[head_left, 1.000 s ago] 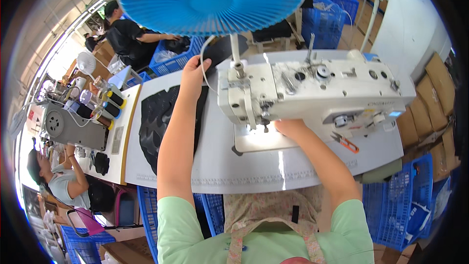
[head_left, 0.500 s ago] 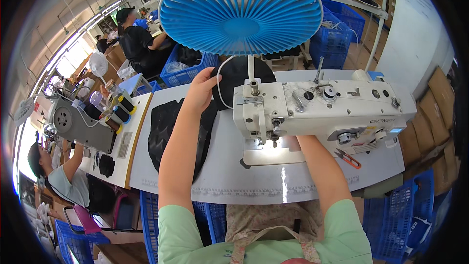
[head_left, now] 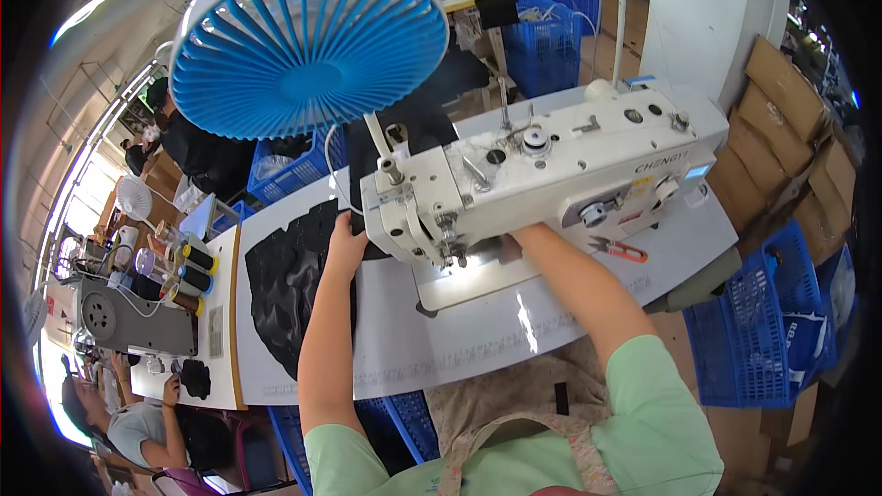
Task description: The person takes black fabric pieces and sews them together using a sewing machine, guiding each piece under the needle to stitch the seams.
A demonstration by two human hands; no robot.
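My left hand point(head_left: 346, 245) is beside the head of a white sewing machine point(head_left: 560, 170), thumb upward. Its fingers seem closed on the edge of a black fabric piece point(head_left: 373, 246), partly hidden by the machine head. More black material point(head_left: 418, 124) extends behind the machine. My right hand point(head_left: 516, 241) reaches under the machine arm, which hides its fingers; what it touches cannot be seen. A lit metal plate point(head_left: 459, 285) shows below the needle area. Left of my left forearm, a stack of shiny black pieces point(head_left: 289, 280) lies on the white table point(head_left: 395, 349).
Orange-handled thread snips point(head_left: 625, 251) lie right of my right forearm. A blue-grilled fan point(head_left: 312, 78) hangs over the far side. Blue crates point(head_left: 744, 349) and cardboard point(head_left: 781, 110) stand at right. A co-worker point(head_left: 138, 432) sits at another machine point(head_left: 133, 317) on the left.
The view has swung, shifting the machine and fan leftward. My left hand has come back from the far black piece to beside the machine head. My right hand remains under the arm.
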